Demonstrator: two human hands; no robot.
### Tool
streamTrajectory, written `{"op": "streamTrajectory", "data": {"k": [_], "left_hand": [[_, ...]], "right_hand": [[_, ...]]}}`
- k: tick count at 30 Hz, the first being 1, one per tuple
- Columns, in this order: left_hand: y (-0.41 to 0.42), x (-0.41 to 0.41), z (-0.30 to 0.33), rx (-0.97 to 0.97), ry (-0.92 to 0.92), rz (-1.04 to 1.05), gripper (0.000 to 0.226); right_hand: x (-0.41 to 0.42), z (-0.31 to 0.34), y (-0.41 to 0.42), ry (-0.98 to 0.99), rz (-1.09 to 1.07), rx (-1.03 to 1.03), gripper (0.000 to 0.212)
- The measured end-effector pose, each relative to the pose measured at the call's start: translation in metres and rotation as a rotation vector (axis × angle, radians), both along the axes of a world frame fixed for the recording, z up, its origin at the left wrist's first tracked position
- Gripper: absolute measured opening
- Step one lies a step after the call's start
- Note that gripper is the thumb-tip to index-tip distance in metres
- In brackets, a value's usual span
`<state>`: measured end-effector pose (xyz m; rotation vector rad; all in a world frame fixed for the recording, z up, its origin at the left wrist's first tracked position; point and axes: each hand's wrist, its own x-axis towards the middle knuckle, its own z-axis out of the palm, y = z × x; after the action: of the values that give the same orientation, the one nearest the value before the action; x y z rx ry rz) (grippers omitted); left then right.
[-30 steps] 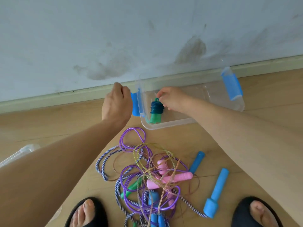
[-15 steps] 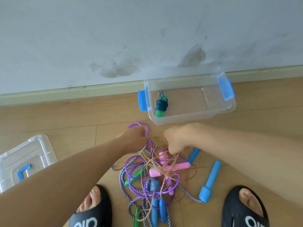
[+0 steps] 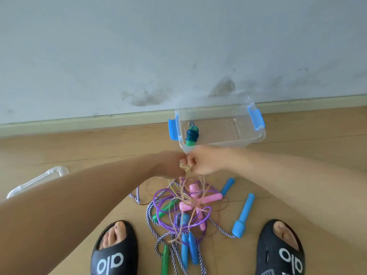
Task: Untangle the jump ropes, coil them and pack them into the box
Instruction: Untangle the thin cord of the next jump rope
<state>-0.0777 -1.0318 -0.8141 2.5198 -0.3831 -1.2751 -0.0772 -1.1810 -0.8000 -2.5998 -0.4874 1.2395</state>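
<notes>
A tangle of jump ropes (image 3: pixel 178 211) lies on the wooden floor between my feet: purple, blue-and-white braided and pale gold cords, with pink handles (image 3: pixel 210 198), blue handles (image 3: pixel 243 215) and green handles (image 3: pixel 164 255). My left hand (image 3: pixel 168 165) and my right hand (image 3: pixel 206 162) meet knuckle to knuckle above the tangle. Both pinch the pale gold cord (image 3: pixel 184 167), which hangs from them down into the pile. Behind the hands stands the clear box (image 3: pixel 258 136) with blue latches. One coiled rope with green handles (image 3: pixel 191 135) lies at its left end.
The box's clear lid (image 3: pixel 39 179) lies on the floor at the left, partly behind my left arm. My feet in black slides (image 3: pixel 115 253) stand either side of the tangle. A grey wall with a skirting board (image 3: pixel 79 124) runs right behind the box.
Both hands left the box and came down to the tangle. They then took the pale gold cord and rose together, lifting it off the pile. The coiled rope stays in the box.
</notes>
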Motion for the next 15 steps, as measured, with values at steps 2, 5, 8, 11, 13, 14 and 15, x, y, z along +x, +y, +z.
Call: {"op": "streamTrajectory", "data": {"k": [2,5,8,11,13,14,15], "left_hand": [[-0.002,-0.005,0.039,-0.044,-0.017,0.006,0.045],[0.004,-0.018,0.093,-0.148,-0.035,0.068,0.037],[0.017,-0.038,0.143,-0.249,-0.085,0.118,0.021],[0.026,-0.057,0.180,-0.382,-0.133,0.278,0.025],[0.030,-0.070,0.198,-0.502,-0.093,0.398,0.026],[0.031,-0.077,0.207,-0.564,-0.063,0.444,0.025],[0.032,-0.083,0.214,-0.617,-0.042,0.468,0.025]], "right_hand": [[0.000,0.040,0.004,0.034,-0.079,0.082,0.011],[-0.009,0.098,0.005,0.091,-0.269,0.301,0.010],[-0.031,0.152,0.003,0.088,-0.490,0.546,0.003],[-0.055,0.199,0.005,0.025,-0.630,0.729,0.007],[-0.069,0.225,0.008,0.018,-0.726,0.879,0.012],[-0.074,0.236,0.009,0.031,-0.779,0.982,0.014],[-0.080,0.246,0.011,0.047,-0.828,1.090,0.016]]}}
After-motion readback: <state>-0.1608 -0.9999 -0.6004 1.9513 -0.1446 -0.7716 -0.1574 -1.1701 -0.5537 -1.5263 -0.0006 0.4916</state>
